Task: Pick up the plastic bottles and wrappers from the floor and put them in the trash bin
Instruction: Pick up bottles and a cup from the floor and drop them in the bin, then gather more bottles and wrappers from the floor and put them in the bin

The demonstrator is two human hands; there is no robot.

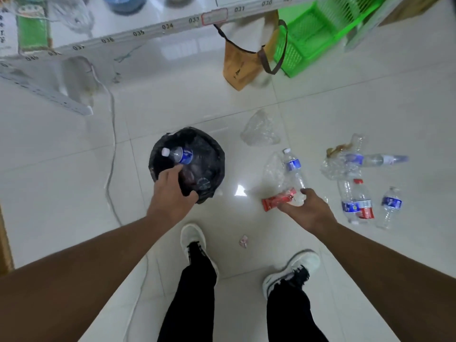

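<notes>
**Over the bin: one bottle going in, the next load just to the right**

Above the mouth of the trash bin point(187, 164), the left hand point(172, 193) hangs with its fingers curled loosely downward. A blue-labelled bottle point(179, 154) lies just beyond the fingertips, inside the black liner, cap pointing left; whether the fingers touch it I cannot tell.

To the right, the right hand point(306, 208) is closed on a clear bottle point(294, 171) and a red wrapper point(278, 199) together. That bottle's long axis runs away from the hand, cap farthest out, while the wrapper sticks out leftward toward the bin. The bin lies to the left of this hand, near but not under it, so the carry is probably a short sweep leftward.

Farther right, on the floor point(370, 107), remain a crumpled heap of clear plastic point(338, 166), a bottle lying sideways point(380, 159), and three more bottles point(365, 206). A clear bag point(259, 132) lies behind, and a small pink scrap point(243, 241) between the shoes. All sit nearer the right hand.
</notes>
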